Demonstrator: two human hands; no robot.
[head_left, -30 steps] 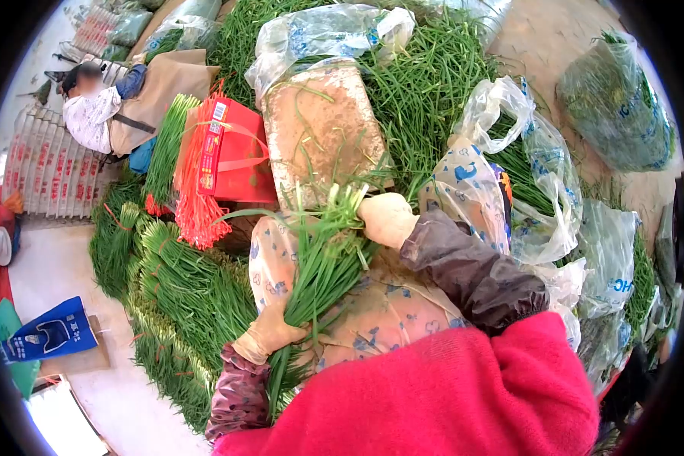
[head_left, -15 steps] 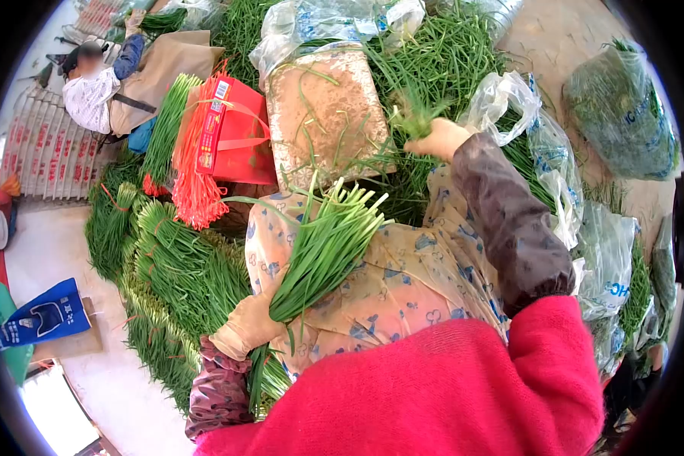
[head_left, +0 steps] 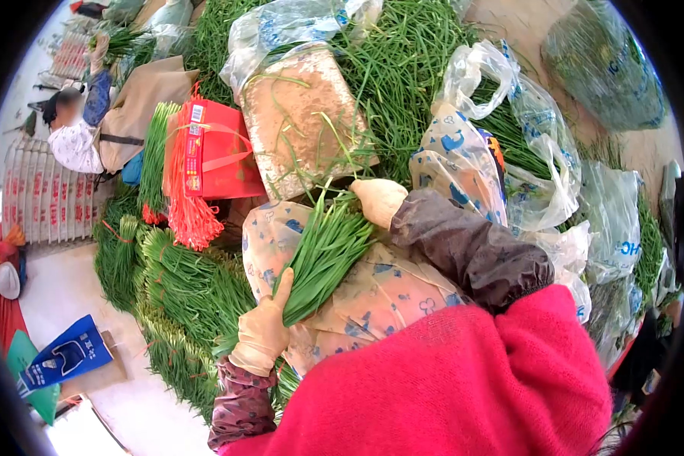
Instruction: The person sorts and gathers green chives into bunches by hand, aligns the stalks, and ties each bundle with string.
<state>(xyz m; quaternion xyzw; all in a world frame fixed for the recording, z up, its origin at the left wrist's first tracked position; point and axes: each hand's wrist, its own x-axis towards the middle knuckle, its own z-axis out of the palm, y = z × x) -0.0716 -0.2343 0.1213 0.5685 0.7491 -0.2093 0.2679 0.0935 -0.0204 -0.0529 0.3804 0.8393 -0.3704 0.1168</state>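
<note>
A bunch of long green stalks (head_left: 328,258) lies slantwise over my lap, which a patterned plastic cover (head_left: 387,292) covers. My left hand (head_left: 266,327), in a pale glove, holds the lower leafy part, one finger pointing up along the leaves. At the bunch's upper end is my right hand (head_left: 380,201), also gloved, its fingers closed at the stalk ends; their tips are partly hidden. Beyond the bunch, a worn board (head_left: 304,114) carries loose stalks. A red box (head_left: 220,152) with red ties (head_left: 190,216) beside it stands left of the board.
Tied green bundles (head_left: 197,296) are stacked at the left. Loose greens (head_left: 403,83) spread behind the board. Plastic bags (head_left: 547,167) of greens lie at the right, and a full bag (head_left: 604,64) stands farther back. Another person (head_left: 76,140) sits at the upper left.
My right hand has come back from the loose greens at the upper right to the bunch's top end. My left hand has turned, with a finger now extended. The view has shifted slightly.
</note>
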